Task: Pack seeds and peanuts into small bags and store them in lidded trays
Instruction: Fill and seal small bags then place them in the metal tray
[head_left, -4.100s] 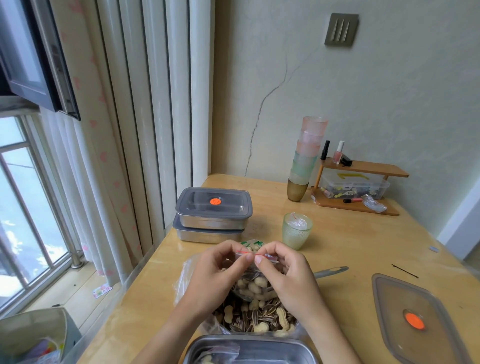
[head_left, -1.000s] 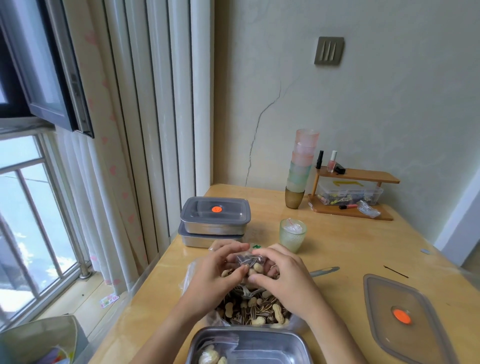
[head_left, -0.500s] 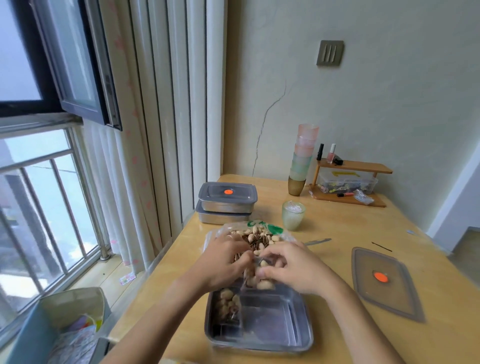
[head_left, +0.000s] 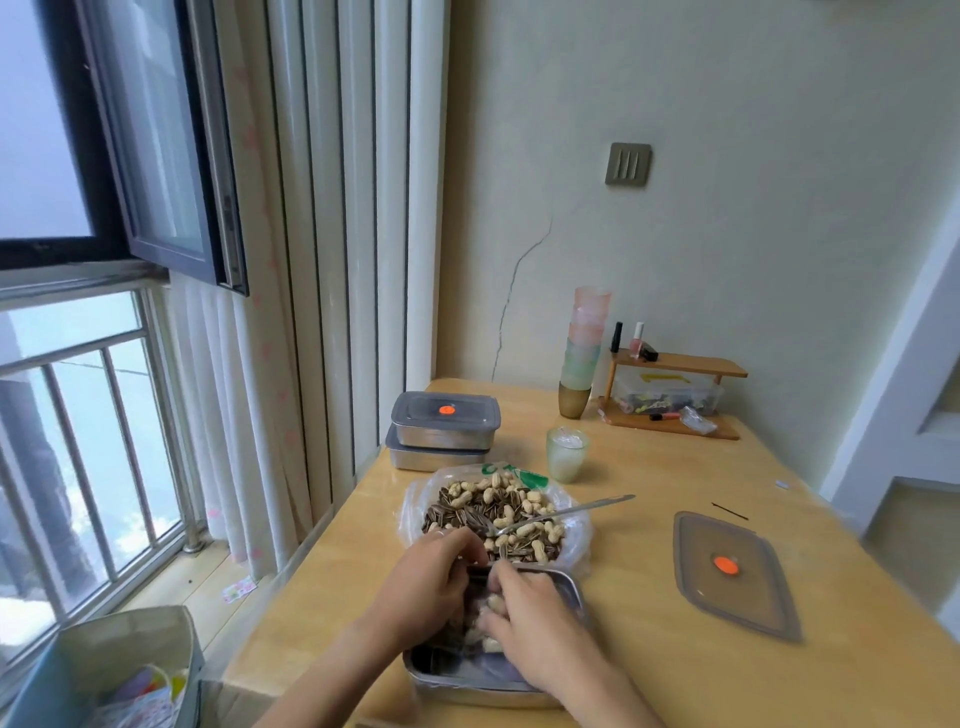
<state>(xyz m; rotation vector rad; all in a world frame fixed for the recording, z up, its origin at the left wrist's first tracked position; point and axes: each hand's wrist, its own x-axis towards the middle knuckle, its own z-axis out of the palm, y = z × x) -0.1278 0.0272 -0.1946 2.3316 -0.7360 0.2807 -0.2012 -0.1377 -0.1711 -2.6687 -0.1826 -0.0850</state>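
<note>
**Filled bag going down into the open tray**

The fingers (head_left: 460, 548) of the left hand (head_left: 431, 587) and those of the right hand (head_left: 524, 613) are curled round one small bag (head_left: 487, 609) of peanuts and seeds. They hold it from either side, low inside the open tray (head_left: 573, 587). The fingertips are partly tucked out of sight, so the exact pinch is unclear. Whether the bag already rests on the tray floor cannot be told.

Just beyond the fingers lies the big bag (head_left: 493, 512) of loose seeds and peanuts, touching the tray's far edge, with a spoon (head_left: 571, 512) resting in it. To the right of the fingers, well apart, the loose lid (head_left: 732, 571) lies flat on the surface (head_left: 649, 493). Farther off, beyond the big bag, two lidded trays (head_left: 444, 418) are stacked, with a green cup (head_left: 566, 454) to their right.

The step in hand looks like stowing a sealed bag. The next move calls for letting go once the bag lies flat, then either filling another bag or fetching the lid from the right.

Four seconds ago both hands were pinching the bag's top closed above the big bag. Half a second ago they held it over the tray's far end. Now it has come down into the tray.
</note>
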